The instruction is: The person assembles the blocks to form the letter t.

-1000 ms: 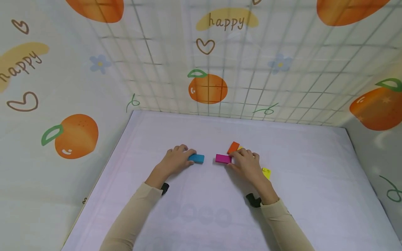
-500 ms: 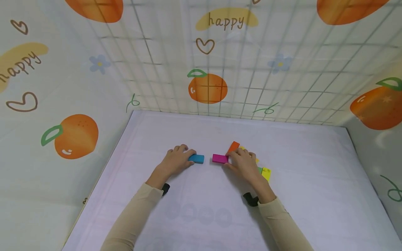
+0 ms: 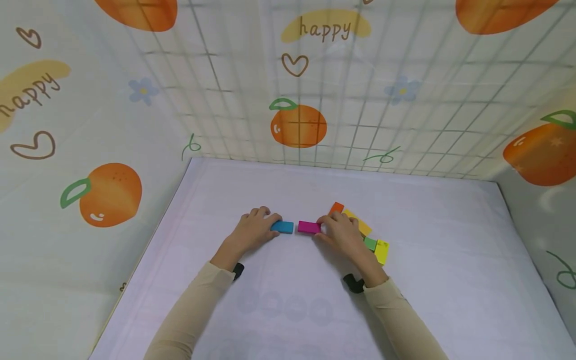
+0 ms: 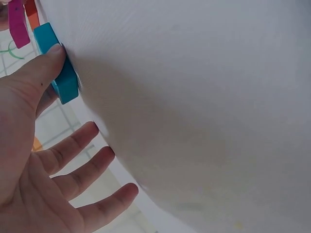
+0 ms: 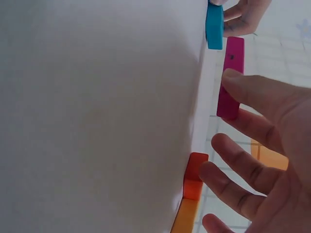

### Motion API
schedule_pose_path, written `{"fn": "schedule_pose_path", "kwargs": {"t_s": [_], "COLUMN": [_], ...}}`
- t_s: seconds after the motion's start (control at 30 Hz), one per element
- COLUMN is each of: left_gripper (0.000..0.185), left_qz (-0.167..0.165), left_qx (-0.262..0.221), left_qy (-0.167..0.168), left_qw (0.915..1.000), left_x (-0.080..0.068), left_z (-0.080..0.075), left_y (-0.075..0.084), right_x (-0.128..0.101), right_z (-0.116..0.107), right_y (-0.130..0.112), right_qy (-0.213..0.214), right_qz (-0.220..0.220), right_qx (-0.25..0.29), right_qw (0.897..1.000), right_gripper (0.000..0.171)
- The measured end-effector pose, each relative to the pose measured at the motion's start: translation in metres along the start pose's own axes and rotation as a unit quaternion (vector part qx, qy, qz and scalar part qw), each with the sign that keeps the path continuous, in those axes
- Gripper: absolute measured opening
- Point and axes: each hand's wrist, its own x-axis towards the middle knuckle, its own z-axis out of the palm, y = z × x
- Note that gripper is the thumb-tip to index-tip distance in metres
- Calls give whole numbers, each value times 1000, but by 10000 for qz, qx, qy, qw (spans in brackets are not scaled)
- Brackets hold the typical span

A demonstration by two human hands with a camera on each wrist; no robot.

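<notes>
My left hand (image 3: pixel 254 231) pinches a blue rectangular block (image 3: pixel 283 227) between thumb and index finger, its other fingers spread on the table. The left wrist view shows that block (image 4: pixel 62 73) lying against the white surface under the thumb. Just to its right, my right hand (image 3: pixel 344 235) pinches a magenta block (image 3: pixel 308 227) by its right end. In the right wrist view the magenta block (image 5: pixel 231 77) is held off the surface, its end close to the blue block (image 5: pixel 215 26). A narrow gap separates the two blocks in the head view.
Behind and right of my right hand lie an orange block (image 3: pixel 336 207), a yellow-orange block (image 3: pixel 358 222), a green block (image 3: pixel 370 243) and a bright yellow block (image 3: pixel 381 251). The white table (image 3: pixel 252 185) meets a patterned cloth wall (image 3: pixel 234 125) at the back.
My right hand has moved left with the magenta block, narrowing the gap to the blue block and uncovering more of the yellow-orange and green blocks. The left hand has stayed in place.
</notes>
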Motion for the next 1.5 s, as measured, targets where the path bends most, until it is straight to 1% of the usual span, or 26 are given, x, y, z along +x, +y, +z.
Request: {"fn": "schedule_pose_path", "kwargs": {"t_s": [0.3, 0.53, 0.7, 0.93, 1.23, 1.5], "left_gripper": [43, 45, 45, 44, 43, 41], "left_qz": [46, 16, -38, -56, -37, -57], "left_qx": [-71, -52, -66, -124, -169, -307], "left_qy": [47, 34, 8, 4, 64, 64], "left_qw": [10000, 10000, 10000, 9999, 9998, 9995], "left_x": [2, 3, 3, 2, 3, 1], "left_z": [1, 4, 5, 4, 7, 5], "left_y": [-1, -3, -3, -3, -5, -3], "right_x": [4, 6, 7, 8, 8, 11], "right_z": [5, 8, 9, 10, 13, 14], "right_y": [-2, -7, -10, -12, -12, -13], "right_qy": [-43, -221, -249, -172, -62, -182], "right_qz": [-51, 260, 389, 298, 223, 369], "right_qx": [4, 9, -118, -104, -147, -156], "right_qw": [10000, 9994, 9989, 9994, 9996, 9990], "right_gripper": [33, 34, 34, 32, 32, 35]}}
